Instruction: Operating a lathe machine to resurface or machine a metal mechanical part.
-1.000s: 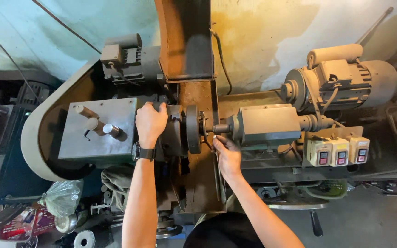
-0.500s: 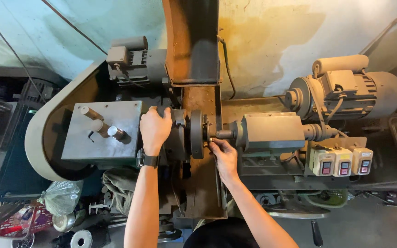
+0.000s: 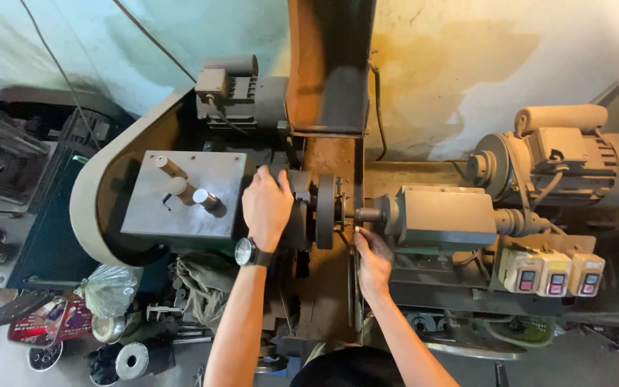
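I look down on a dusty machine with a round dark chuck disc at its middle. My left hand, with a black wristwatch, lies closed over the dark housing just left of the disc. My right hand reaches in below the short shaft that joins the disc to a grey box-shaped head. Its fingertips touch the area by the disc's right face; what they pinch is hidden. A grey plate with three upright pegs sits left of my left hand.
A large electric motor stands at the right, with three small switch boxes below it. A smaller motor sits at the back. A rusty upright column rises behind the disc. Scrap parts, a plastic bag and cans litter the floor lower left.
The view has shifted a little, so the machine sits lower and further right in frame. Both hands stay on the same spots; the right hand's fingers have moved slightly nearer the disc.
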